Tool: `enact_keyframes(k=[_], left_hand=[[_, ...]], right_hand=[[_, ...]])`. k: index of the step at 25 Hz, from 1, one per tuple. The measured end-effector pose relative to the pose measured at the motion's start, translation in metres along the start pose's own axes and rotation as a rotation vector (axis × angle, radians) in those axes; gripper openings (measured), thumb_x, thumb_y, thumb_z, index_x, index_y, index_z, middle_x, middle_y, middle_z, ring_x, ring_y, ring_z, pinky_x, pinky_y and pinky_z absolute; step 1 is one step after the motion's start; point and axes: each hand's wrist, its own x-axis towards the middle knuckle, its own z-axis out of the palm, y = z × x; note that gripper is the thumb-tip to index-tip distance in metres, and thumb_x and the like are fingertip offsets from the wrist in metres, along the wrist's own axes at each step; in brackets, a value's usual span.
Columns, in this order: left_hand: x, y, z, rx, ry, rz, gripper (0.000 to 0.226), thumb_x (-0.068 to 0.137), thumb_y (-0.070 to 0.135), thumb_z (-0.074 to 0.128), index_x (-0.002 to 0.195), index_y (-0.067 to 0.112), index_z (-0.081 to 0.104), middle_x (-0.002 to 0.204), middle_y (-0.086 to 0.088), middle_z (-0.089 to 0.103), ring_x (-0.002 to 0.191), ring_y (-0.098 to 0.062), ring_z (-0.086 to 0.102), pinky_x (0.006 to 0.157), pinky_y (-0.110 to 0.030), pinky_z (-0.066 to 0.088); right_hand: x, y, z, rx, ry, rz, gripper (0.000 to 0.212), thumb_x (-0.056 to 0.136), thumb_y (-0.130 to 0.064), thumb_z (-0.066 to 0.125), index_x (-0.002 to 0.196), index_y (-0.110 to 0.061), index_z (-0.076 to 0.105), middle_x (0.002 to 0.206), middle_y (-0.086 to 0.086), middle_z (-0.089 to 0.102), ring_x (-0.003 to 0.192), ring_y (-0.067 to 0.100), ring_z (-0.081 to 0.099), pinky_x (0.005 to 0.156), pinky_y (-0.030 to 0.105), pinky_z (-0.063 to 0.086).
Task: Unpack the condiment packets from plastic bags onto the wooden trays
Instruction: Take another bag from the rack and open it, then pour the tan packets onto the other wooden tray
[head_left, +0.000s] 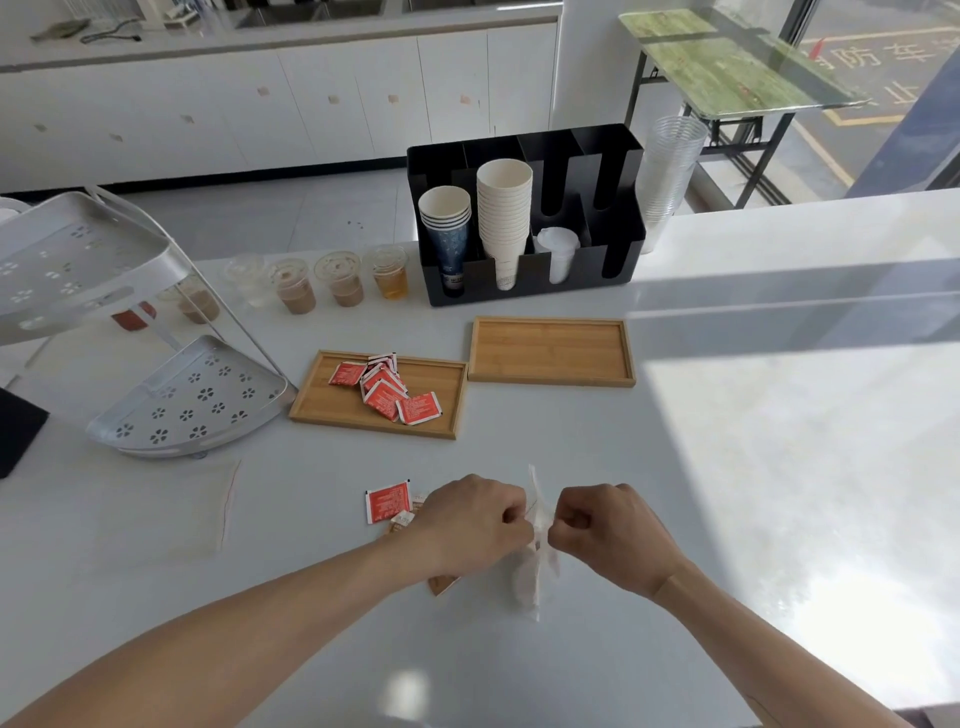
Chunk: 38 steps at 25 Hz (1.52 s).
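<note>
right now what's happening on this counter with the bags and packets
A person is pulling at a clear plastic bag with the left hand and right hand, both pinched shut on it. The left wooden tray already holds a pile of red packets; the right wooden tray holds none. One stray red packet lies on the counter beside the left hand.

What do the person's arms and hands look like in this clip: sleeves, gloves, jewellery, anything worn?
Both forearms are bare up to the frame edge, with no sleeves in view. The left hand and right hand wear no gloves. No watch, bracelet or ring shows. A pale strip, perhaps tape or a plaster, crosses the right wrist.
</note>
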Motion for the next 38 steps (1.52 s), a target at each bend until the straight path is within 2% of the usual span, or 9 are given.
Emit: enact_keyframes(k=[9, 14, 18, 20, 23, 28, 32, 35, 38], left_hand=[[-0.001, -0.023, -0.019, 0.052, 0.076, -0.078, 0.021, 0.074, 0.038, 0.055, 0.057, 0.024, 0.052, 0.061, 0.009, 0.058, 0.063, -0.011, 0.052, 0.056, -0.028, 0.039], [0.004, -0.015, -0.022, -0.207, 0.031, -0.097, 0.022, 0.079, 0.032, 0.056, 0.061, 0.019, 0.06, 0.057, 0.009, 0.058, 0.052, -0.004, 0.048, 0.057, -0.027, 0.04], [0.013, 0.002, -0.024, -0.454, 0.037, -0.155, 0.023, 0.081, 0.026, 0.056, 0.061, 0.017, 0.063, 0.053, 0.006, 0.056, 0.044, -0.004, 0.045, 0.054, -0.024, 0.039], [0.02, 0.009, -0.028, -0.535, 0.058, -0.179, 0.024, 0.083, 0.025, 0.056, 0.062, 0.015, 0.063, 0.054, 0.003, 0.057, 0.047, -0.007, 0.048, 0.057, -0.025, 0.041], [0.026, 0.011, -0.036, -0.58, 0.113, -0.164, 0.025, 0.084, 0.026, 0.056, 0.063, 0.013, 0.062, 0.055, 0.002, 0.057, 0.054, -0.011, 0.05, 0.062, -0.027, 0.041], [0.033, -0.025, -0.049, -0.665, 0.135, -0.081, 0.024, 0.085, 0.032, 0.056, 0.067, 0.02, 0.065, 0.056, 0.009, 0.058, 0.052, -0.001, 0.05, 0.053, -0.012, 0.04], [0.061, -0.082, -0.039, -0.483, 0.149, -0.223, 0.014, 0.092, 0.023, 0.059, 0.095, 0.014, 0.07, 0.085, 0.002, 0.065, 0.082, -0.013, 0.06, 0.081, -0.035, 0.05], [0.075, -0.102, -0.028, -0.377, -0.01, -0.19, 0.046, 0.088, 0.027, 0.068, 0.132, 0.026, 0.054, 0.115, 0.004, 0.061, 0.103, -0.015, 0.058, 0.09, -0.028, 0.048], [0.088, -0.103, -0.025, -0.516, -0.096, -0.111, 0.057, 0.086, 0.024, 0.07, 0.138, 0.029, 0.047, 0.122, 0.003, 0.062, 0.102, -0.015, 0.063, 0.081, -0.021, 0.05]], right_hand=[[-0.001, 0.031, -0.037, -0.336, 0.056, 0.062, 0.016, 0.068, -0.034, 0.052, 0.065, -0.018, 0.051, 0.054, -0.002, 0.055, 0.054, 0.017, 0.045, 0.051, 0.027, 0.039], [0.003, 0.026, -0.053, -0.49, 0.071, 0.073, 0.013, 0.081, -0.039, 0.052, 0.082, -0.029, 0.059, 0.073, -0.011, 0.062, 0.065, 0.013, 0.052, 0.055, 0.026, 0.038], [0.003, -0.007, -0.048, -0.277, 0.246, -0.186, 0.022, 0.083, -0.056, 0.052, 0.091, -0.037, 0.062, 0.081, -0.022, 0.061, 0.079, 0.001, 0.055, 0.062, 0.022, 0.042], [0.009, -0.029, -0.033, -0.327, 0.191, -0.286, 0.035, 0.083, -0.063, 0.048, 0.093, -0.035, 0.065, 0.084, -0.019, 0.067, 0.083, 0.005, 0.058, 0.067, 0.025, 0.044], [0.027, -0.043, -0.016, -0.482, 0.179, -0.304, 0.03, 0.092, -0.052, 0.049, 0.1, -0.028, 0.066, 0.096, -0.009, 0.071, 0.094, 0.016, 0.062, 0.076, 0.03, 0.045], [0.053, -0.05, -0.034, -0.43, 0.178, -0.293, 0.018, 0.095, -0.03, 0.052, 0.099, -0.029, 0.07, 0.086, -0.007, 0.069, 0.083, 0.017, 0.062, 0.063, 0.029, 0.047], [0.06, -0.056, -0.059, -0.437, 0.192, -0.324, 0.014, 0.09, -0.025, 0.055, 0.089, -0.029, 0.068, 0.081, -0.009, 0.067, 0.079, 0.015, 0.062, 0.059, 0.031, 0.049], [0.059, -0.061, -0.078, -0.394, 0.18, -0.375, 0.01, 0.089, -0.026, 0.06, 0.089, -0.031, 0.07, 0.085, -0.012, 0.068, 0.079, 0.013, 0.064, 0.062, 0.033, 0.053], [0.06, -0.063, -0.091, -0.327, 0.154, -0.419, 0.008, 0.089, -0.026, 0.065, 0.09, -0.03, 0.071, 0.089, -0.014, 0.068, 0.079, 0.013, 0.066, 0.065, 0.037, 0.055]])
